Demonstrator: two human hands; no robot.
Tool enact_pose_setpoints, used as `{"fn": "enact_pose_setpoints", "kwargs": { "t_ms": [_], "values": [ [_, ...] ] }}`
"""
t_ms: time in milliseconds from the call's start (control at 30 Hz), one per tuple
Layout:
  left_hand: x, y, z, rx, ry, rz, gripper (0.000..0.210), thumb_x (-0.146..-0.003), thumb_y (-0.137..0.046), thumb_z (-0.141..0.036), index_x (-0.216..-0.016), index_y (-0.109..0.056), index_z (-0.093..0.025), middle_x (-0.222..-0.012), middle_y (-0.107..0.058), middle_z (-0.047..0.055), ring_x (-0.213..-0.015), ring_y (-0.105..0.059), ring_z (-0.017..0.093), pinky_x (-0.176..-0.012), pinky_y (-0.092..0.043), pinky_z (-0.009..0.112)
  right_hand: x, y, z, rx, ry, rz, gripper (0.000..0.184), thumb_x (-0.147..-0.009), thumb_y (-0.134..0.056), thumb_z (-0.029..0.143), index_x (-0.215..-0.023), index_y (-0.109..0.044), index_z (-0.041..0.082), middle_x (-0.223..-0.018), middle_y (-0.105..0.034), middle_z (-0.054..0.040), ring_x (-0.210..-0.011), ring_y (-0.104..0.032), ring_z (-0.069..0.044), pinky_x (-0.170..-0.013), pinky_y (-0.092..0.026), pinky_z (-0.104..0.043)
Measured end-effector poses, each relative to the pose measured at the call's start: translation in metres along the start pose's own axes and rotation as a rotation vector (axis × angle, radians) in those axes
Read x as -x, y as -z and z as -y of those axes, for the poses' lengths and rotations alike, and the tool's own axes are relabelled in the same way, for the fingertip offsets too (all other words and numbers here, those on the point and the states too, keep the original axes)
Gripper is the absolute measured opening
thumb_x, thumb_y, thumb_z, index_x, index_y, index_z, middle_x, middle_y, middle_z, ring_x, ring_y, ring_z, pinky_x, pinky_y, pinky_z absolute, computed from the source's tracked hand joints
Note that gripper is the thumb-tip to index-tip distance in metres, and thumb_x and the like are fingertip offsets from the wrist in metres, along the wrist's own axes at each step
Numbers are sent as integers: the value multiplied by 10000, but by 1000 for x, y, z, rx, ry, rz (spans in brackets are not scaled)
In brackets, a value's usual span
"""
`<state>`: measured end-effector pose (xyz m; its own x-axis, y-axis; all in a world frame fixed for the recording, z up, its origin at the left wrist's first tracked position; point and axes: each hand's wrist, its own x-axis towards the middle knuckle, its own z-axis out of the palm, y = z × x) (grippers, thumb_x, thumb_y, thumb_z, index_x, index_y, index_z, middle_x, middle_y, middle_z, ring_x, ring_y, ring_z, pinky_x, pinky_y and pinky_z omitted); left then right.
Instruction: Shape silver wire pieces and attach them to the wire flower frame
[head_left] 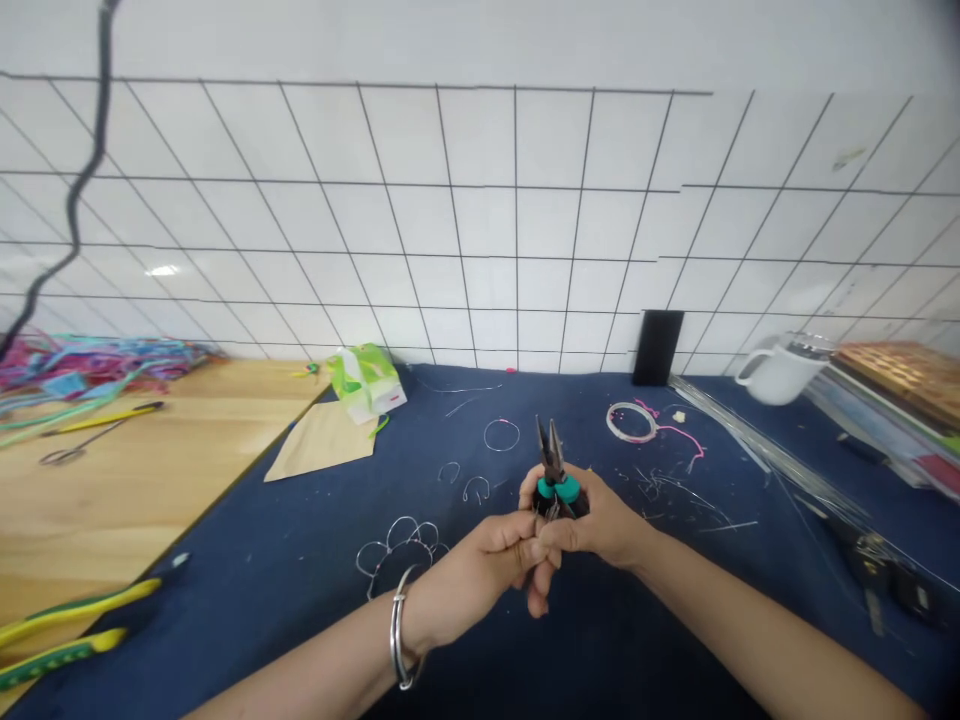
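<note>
Needle-nose pliers (553, 455) with teal and black handles stand upright in my right hand (600, 515), jaws pointing away from me and slightly apart. The fingers of that hand wrap round the handles. My left hand (506, 560) is closed in a pinch just below the pliers, touching the right thumb; what it pinches is too small and hidden to name. A bangle (399, 630) circles the left wrist. Behind that wrist lies a flower-shaped wire piece (390, 548), partly covered by the forearm. Beyond the hands are a wire ring (502, 436) and a small bent wire loop (476, 490).
Wire offcuts (660, 485) and a white ring with pink cord (631, 422) lie to the right. A black block (658, 347), white mug (784, 370) and keys (870, 565) stand or lie beyond. Yellow-green handled pliers (82, 625), brown paper (322, 442) and a tissue pack (367, 380) are left.
</note>
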<state>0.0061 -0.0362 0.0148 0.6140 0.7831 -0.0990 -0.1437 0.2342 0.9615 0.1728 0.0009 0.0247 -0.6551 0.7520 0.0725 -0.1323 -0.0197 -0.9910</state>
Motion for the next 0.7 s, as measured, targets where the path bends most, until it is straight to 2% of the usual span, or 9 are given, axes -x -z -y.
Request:
{"fn": "enact_pose_setpoints", "kwargs": {
  "t_ms": [200,467,600,700],
  "values": [
    [3,4,8,86,36,72,215,-862,-494,-329,-819,-597,-144,-601,-488,0,-472,-452,76,-502,-359,231,-1,1,0,21,-35,89,320,-690,-683,300,-938,-521,178,-757,-548,24,-561,-553,-82,-571,-479,-234],
    [4,6,11,158,46,165,254,-889,-453,-299,-927,-607,-101,-622,-388,-16,-517,-326,68,-527,-302,245,-2,3,-1,59,-11,77,320,-653,-720,246,-909,-546,165,-776,-548,13,-621,-542,-78,-603,-463,-212],
    [5,4,8,214,39,168,261,-892,-441,-276,-964,-611,-92,-632,-330,-20,-534,-256,70,-501,-198,236,-2,3,-4,25,-39,94,312,-681,-699,256,-934,-537,174,-760,-538,26,-480,-485,-37,-473,-419,-180],
    [5,3,5,233,36,180,262,-886,-445,-266,-997,-608,-94,-639,-327,-17,-543,-236,74,-510,-176,246,-3,3,-4,5,-50,106,318,-686,-698,274,-937,-528,176,-758,-519,34,-434,-443,-22,-421,-387,-175]
  ]
}}
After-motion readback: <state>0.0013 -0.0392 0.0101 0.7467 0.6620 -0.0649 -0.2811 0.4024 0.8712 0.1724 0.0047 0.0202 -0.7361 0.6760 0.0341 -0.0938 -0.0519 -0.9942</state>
